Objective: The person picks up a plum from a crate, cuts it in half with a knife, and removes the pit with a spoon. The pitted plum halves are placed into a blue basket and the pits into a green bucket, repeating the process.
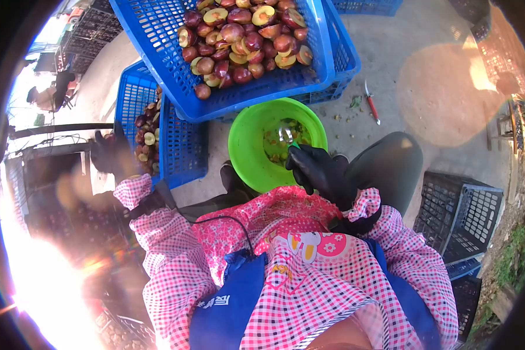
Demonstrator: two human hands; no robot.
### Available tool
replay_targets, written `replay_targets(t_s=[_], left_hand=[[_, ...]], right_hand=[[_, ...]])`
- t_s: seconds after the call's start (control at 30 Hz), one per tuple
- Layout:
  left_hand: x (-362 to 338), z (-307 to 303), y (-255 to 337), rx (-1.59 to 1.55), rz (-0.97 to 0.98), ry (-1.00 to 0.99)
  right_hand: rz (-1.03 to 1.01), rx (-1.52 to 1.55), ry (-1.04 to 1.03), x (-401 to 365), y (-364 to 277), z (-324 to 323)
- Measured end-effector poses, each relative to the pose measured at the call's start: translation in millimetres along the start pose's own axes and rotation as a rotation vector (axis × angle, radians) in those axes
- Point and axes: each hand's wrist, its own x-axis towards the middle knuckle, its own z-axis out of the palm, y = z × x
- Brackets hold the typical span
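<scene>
My right hand (318, 169), in a black glove, is closed around the green handle of a spoon-like tool (285, 135). Its shiny metal head points over the bright green basin (237, 153), where wet scraps and pits lie at the bottom. Off to the left, my left hand (112, 153), also gloved in black, is held up with its fingers apart and nothing visible in it. Beside it stands a blue crate (184, 143) with halved plums (148, 131) inside. A larger blue crate (186, 102) beyond the basin holds many halved plums (239, 44).
On the concrete floor at the right lies a red-handled knife (372, 107) near green scraps (356, 102). Black crates (455, 216) stand at my right. More dark crates (87, 35) are stacked far left. Strong glare covers the lower left.
</scene>
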Motion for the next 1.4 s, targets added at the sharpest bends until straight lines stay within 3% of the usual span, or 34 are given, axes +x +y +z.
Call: replay_targets(t_s=[0.07, 0.13, 0.17, 0.23, 0.3, 0.37, 0.43, 0.57, 0.63, 0.7, 0.73, 0.77, 0.8, 0.83, 0.9, 0.97, 1.03, 1.07, 1.4], left_hand=[[5.0, -23.1, 59.1, -0.597, 0.234, 0.148], [-8.9, -34.8, 123.1, -0.930, 0.490, -0.147], [-14.9, -41.5, 153.0, -0.915, 0.659, -0.157], [-25.3, 5.5, 200.4, -0.650, 0.775, -0.311], [-30.3, 37.6, 217.4, -0.606, 0.825, -0.246], [-29.3, 36.5, 218.8, -0.565, 0.885, -0.194], [-28.2, 31.9, 215.9, -0.467, 0.731, -0.354], [-43.7, -2.9, 192.1, -0.754, 0.567, -0.264], [-58.4, -60.2, 183.5, -1.764, -0.250, -1.025], [-100.4, -78.9, 178.3, -2.354, -0.650, -1.340], [-120.4, -100.4, 163.8, -1.888, 0.152, -1.087], [-139.5, -110.5, 163.8, -1.878, 0.056, -1.092], [-144.9, -113.8, 163.9, -2.032, -0.182, -1.465], [-147.2, -120.0, 163.7, -2.130, -0.459, -1.846], [-160.2, -144.0, 164.4, -2.091, -0.490, -1.810], [-171.4, -153.2, 167.6, -2.057, -0.512, -1.760], [-185.0, -147.6, 168.1, -1.925, -0.340, -1.408], [-179.0, -141.4, 162.9, -1.929, -0.291, -1.553], [-176.1, -146.6, 167.9, -1.917, -0.442, -1.519]], right_hand=[[0.002, 0.008, -0.006, 4.6, -2.8, 1.1], [0.018, 0.009, -0.031, 3.9, -4.2, 4.7], [-0.076, -0.073, -0.044, 2.0, -8.3, 5.2], [-0.179, -0.167, -0.069, -0.1, -10.3, 6.4], [-0.036, -0.070, -0.013, 2.7, -9.4, 6.3], [-0.018, -0.067, -0.020, 0.7, -15.2, 6.2], [0.003, -0.053, -0.017, -2.6, -15.4, 6.8], [-0.048, 0.027, 0.021, -3.3, -12.8, 8.3], [-0.092, 0.060, 0.068, -6.2, -12.7, 10.4], [-0.227, -0.014, 0.128, -5.3, -15.7, 10.7], [-0.222, -0.011, 0.142, -3.5, -13.9, 9.0], [-0.389, -0.211, 0.206, -0.7, -9.2, 6.5], [-0.550, -0.415, 0.266, 0.4, -4.6, 4.5], [-0.539, -0.412, 0.276, 0.1, -1.4, 2.9], [-0.618, -0.739, 0.327, -0.9, 2.5, 0.7], [-0.600, -0.705, 0.316, -2.5, 2.4, -0.5], [-0.585, -0.673, 0.297, -4.8, 1.1, 0.9], [-0.580, -0.699, 0.302, -6.0, -0.2, 2.3], [-0.555, -0.694, 0.253, -2.7, 2.0, 6.4]])
